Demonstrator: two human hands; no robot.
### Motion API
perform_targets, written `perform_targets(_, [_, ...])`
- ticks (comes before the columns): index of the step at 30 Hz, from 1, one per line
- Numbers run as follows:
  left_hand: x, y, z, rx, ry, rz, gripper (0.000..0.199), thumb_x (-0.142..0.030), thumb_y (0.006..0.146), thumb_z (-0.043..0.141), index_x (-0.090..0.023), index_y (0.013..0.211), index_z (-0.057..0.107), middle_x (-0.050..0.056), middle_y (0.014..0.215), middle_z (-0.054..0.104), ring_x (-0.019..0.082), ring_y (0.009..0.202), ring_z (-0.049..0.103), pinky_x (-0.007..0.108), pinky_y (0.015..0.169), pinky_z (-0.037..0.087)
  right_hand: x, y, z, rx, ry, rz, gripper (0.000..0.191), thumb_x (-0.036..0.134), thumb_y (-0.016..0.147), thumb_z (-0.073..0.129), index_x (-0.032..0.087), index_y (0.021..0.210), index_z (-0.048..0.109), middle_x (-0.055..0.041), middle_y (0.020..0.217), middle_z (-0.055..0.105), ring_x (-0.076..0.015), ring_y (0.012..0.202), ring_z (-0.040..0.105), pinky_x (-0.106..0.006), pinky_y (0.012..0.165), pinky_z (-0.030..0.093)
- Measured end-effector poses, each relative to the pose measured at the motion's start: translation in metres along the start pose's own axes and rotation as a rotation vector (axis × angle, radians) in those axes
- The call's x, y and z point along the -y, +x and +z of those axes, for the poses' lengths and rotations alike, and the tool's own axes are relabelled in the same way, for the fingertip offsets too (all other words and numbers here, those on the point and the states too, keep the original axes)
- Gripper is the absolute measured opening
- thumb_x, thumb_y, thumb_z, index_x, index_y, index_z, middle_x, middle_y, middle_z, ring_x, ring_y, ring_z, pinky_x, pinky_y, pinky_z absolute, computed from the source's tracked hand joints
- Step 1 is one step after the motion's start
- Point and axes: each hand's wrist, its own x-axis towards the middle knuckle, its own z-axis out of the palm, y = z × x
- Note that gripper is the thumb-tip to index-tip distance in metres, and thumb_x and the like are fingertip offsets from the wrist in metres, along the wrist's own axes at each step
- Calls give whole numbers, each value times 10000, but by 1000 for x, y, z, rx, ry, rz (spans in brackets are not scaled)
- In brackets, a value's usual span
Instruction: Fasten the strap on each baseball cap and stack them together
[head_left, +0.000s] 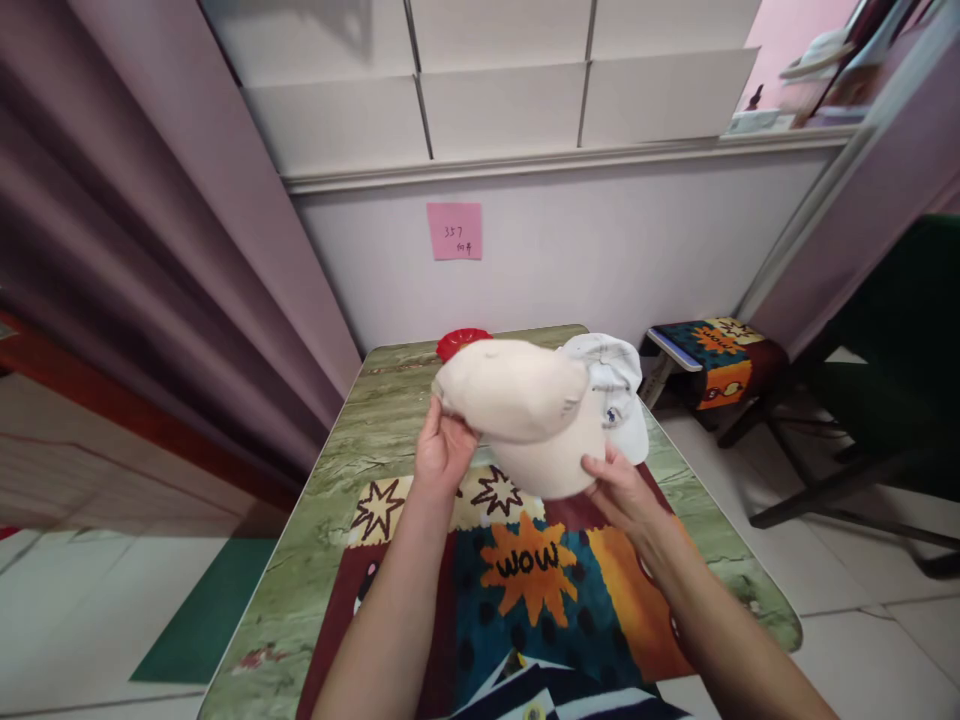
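Note:
A cream baseball cap (517, 390) is held up above the table between both hands, its brim toward the lower right. My left hand (444, 445) is closed on the cap's left edge, at the back of the crown. With thumb on top, my right hand (619, 485) pinches the right side of the brim; the fingers beneath are partly hidden. Behind it, at the table's far right, lies a white cap (616, 385) with a small dark blue logo, partly covered by the cream cap.
A red scalloped dish (461, 340) sits at the far edge of the green marbled table (375, 400). A colourful "WOW" cloth (529, 570) covers the near part. A wall with a pink note (454, 232) stands behind, a dark chair (885, 400) to the right.

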Motion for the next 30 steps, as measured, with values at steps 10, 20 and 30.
perform_targets(10, [22, -16, -40, -150, 316, -339, 170, -192, 949, 576, -106, 977, 720, 105, 891, 759, 139, 661, 686, 288, 703, 574, 51, 59, -82, -633, -100, -327, 387, 231, 648, 871, 205, 996, 705, -14, 955, 784, -171, 830, 734, -267, 713, 639])
perform_targets(20, [13, -20, -58, -202, 511, -90, 248, -275, 751, 804, -132, 933, 716, 62, 822, 748, 111, 609, 658, 245, 646, 541, 26, 46, -138, -596, -171, -171, 384, 306, 633, 893, 208, 927, 667, -25, 912, 744, -152, 703, 684, -208, 506, 591])
perform_targets(30, [2, -29, -53, -146, 681, -13, 342, -383, 699, 812, -137, 920, 725, 53, 815, 730, 109, 620, 620, 240, 640, 490, 16, 33, -143, -822, -522, -175, 544, 418, 569, 912, 163, 967, 642, -32, 679, 678, -198, 530, 653, -345, 515, 603])
